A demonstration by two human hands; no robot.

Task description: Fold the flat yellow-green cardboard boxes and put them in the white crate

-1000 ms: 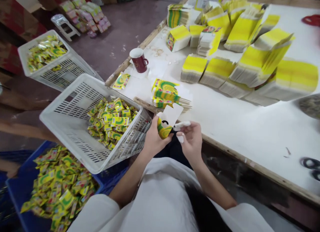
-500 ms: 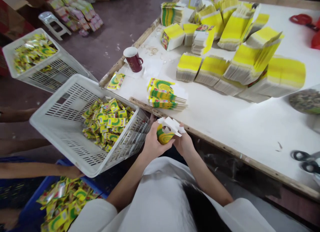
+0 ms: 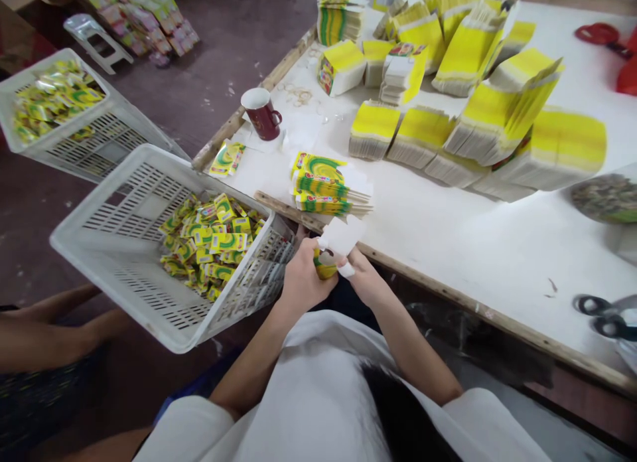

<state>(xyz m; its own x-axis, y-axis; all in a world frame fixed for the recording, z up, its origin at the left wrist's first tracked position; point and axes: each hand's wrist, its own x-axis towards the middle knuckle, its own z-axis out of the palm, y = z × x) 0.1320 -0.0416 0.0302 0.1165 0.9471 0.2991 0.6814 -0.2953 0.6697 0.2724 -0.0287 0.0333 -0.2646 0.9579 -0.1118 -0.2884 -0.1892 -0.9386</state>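
Note:
My left hand (image 3: 304, 276) is wrapped round a small yellow-and-green carton (image 3: 326, 271) just off the table's front edge. The carton's top end is unclosed, and its white flaps stand up. At the right side of that end, my right hand (image 3: 365, 276) has its fingers closed on a white flap. Just beyond my hands, a pile of flat folded cartons (image 3: 321, 183) lies on the white table (image 3: 413, 230). Left of my hands stands a white plastic crate (image 3: 119, 216) holding many small yellow packets (image 3: 213, 239).
A maroon mug (image 3: 262, 117) and a flat packet (image 3: 227, 158) lie near the table's left edge. Yellow carton stacks (image 3: 425, 133) fill the back. Scissors (image 3: 604, 316) lie at right. Another crate (image 3: 94, 143) stands far left. Another person's limbs (image 3: 50, 336) show at lower left.
The carton's white flaps are raised more, and my right fingers have shifted on them. At lower left, the blue crate of packets has mostly left view and the other person's limbs have moved.

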